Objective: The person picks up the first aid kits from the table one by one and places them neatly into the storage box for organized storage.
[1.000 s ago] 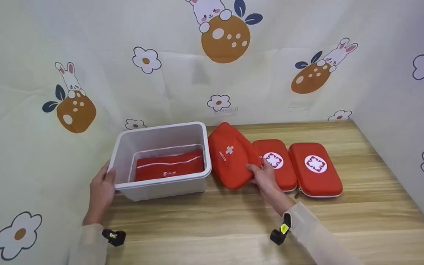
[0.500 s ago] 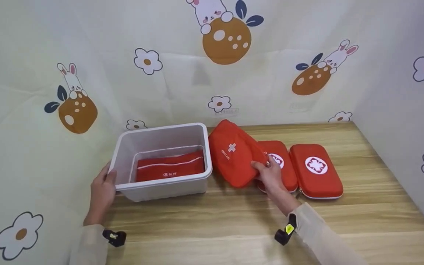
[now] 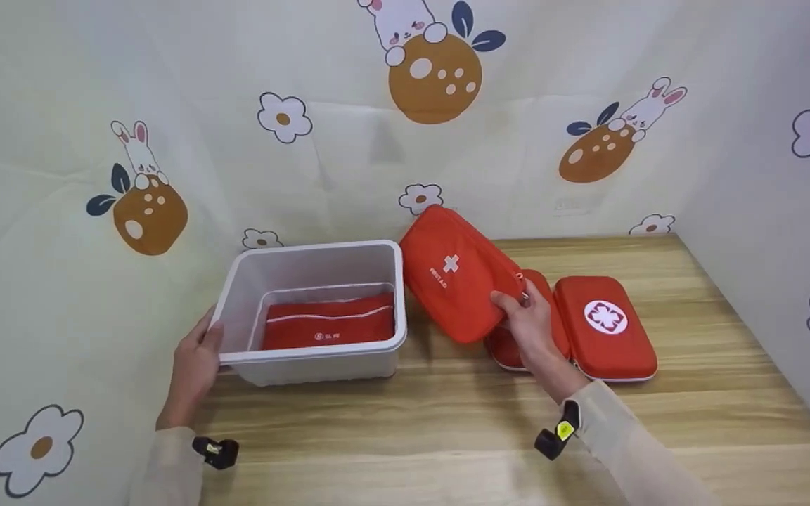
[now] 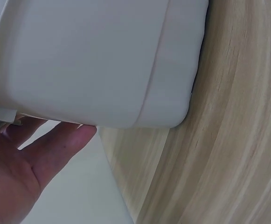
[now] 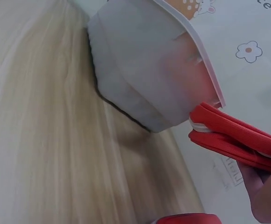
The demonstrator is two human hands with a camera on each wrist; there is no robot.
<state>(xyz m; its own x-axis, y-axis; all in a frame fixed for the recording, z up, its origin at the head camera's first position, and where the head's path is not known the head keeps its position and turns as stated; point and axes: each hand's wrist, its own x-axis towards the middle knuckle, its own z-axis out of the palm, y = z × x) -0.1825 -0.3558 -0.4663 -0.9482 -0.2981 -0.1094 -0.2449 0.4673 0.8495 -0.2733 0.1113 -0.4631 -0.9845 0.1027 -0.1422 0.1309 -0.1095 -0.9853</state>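
My right hand [image 3: 528, 316] pinches a red first aid pouch [image 3: 451, 267] with a white cross by its right edge. The pouch hangs tilted off the table, right beside the white plastic bin [image 3: 313, 355]; the right wrist view shows its zipped side, the pouch [image 5: 238, 137] being level with the bin's rim. My left hand [image 3: 195, 358] grips the bin's left rim, thumb on top; in the left wrist view its fingers [image 4: 56, 147] lie under the rim along the wall. Inside the bin lies another red pouch [image 3: 328, 327] with white piping.
Two red hard cases stand on the wooden table [image 3: 447, 436] at the right. The nearer-to-bin case [image 3: 510, 349] is partly hidden by my right hand and pouch; the other case [image 3: 603, 330] shows a white round emblem. A printed curtain [image 3: 349, 169] walls the back and sides.
My right hand has lifted the first aid pouch up and a little to the right, uncovering table beside the bin. My left hand keeps its grip on the bin.
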